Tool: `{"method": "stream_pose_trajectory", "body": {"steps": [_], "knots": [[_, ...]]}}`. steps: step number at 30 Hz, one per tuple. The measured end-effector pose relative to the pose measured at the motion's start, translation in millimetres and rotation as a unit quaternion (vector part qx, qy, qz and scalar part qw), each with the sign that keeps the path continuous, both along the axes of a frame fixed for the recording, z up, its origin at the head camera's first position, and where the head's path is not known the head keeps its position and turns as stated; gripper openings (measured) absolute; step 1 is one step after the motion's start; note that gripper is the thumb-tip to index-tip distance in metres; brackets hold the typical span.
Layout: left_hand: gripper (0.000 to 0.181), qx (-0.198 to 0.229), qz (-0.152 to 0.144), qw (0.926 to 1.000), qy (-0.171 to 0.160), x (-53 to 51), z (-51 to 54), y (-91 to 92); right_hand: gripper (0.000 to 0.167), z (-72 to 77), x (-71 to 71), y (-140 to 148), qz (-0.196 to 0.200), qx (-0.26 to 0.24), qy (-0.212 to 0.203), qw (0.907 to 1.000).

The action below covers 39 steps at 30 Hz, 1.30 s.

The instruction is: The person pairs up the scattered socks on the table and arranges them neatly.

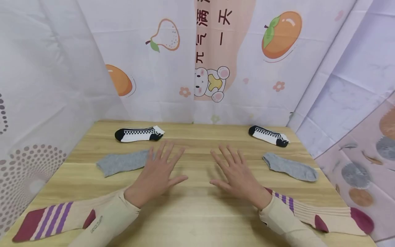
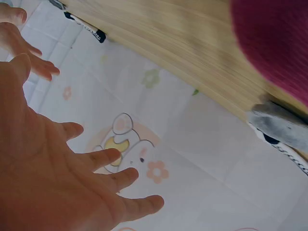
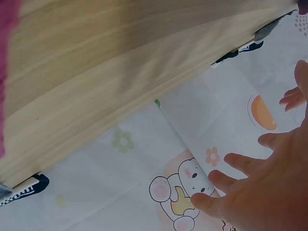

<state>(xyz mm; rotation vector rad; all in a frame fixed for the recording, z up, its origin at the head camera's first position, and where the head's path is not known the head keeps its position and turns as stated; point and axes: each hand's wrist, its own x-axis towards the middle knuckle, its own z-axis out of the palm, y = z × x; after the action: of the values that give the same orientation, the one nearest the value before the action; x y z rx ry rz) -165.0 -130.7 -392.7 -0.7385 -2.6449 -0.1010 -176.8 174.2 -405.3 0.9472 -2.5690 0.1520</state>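
Both hands hover over the table with fingers straight and spread, holding nothing. My left hand (image 1: 157, 176) is nearest a grey sock (image 1: 123, 162), whose end it partly covers. The right hand (image 1: 238, 178) is left of a second grey sock (image 1: 291, 167). Farther back lie two black and white checkered ankle socks, one at left (image 1: 139, 134) and one at right (image 1: 267, 135). Two long cream socks with purple stripes and maroon toes lie in front, one at left (image 1: 52, 221) and one at right (image 1: 330, 214); the sleeves hide parts of both.
The wooden table (image 1: 197, 212) ends at a white curtain (image 1: 172, 79) printed with fruit and a cartoon bear. More white cloth (image 1: 34, 85) hangs on the left side, and a patterned cloth (image 1: 355, 127) hangs on the right.
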Motion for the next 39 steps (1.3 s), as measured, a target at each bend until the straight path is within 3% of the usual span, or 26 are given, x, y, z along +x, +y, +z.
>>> {"method": "stream_pose_trajectory", "body": {"steps": [8, 14, 19, 23, 32, 39], "knots": [[0.081, 0.010, 0.013, 0.9998, 0.007, 1.8, 3.2, -25.8, 0.088, 1.8, -3.1, -13, 0.015, 0.005, -0.028, 0.9995], [0.074, 0.017, 0.028, 0.9992, 0.024, -3.3, 10.6, -45.0, 0.084, 9.4, -15.3, -30, 0.039, 0.007, -0.051, 0.9979], [0.064, 0.035, 0.043, 0.9984, -0.003, -5.0, 15.5, -60.6, 0.082, 12.7, -28.3, -48, 0.068, 0.003, -0.057, 0.9960], [0.062, 0.025, 0.051, 0.9982, -0.021, -7.0, 19.4, -70.6, 0.080, 16.2, -38.0, -61, 0.083, 0.000, -0.063, 0.9946], [0.060, 0.003, 0.063, 0.9959, -0.066, -14.2, 28.3, -97.4, 0.068, 20.0, -65.2, -92, 0.080, -0.004, -0.118, 0.9898], [0.058, 0.010, 0.066, 0.9944, -0.081, -23.9, 28.3, -118.4, 0.066, 23.1, -86.8, -115, 0.097, -0.013, -0.120, 0.9879]]}}
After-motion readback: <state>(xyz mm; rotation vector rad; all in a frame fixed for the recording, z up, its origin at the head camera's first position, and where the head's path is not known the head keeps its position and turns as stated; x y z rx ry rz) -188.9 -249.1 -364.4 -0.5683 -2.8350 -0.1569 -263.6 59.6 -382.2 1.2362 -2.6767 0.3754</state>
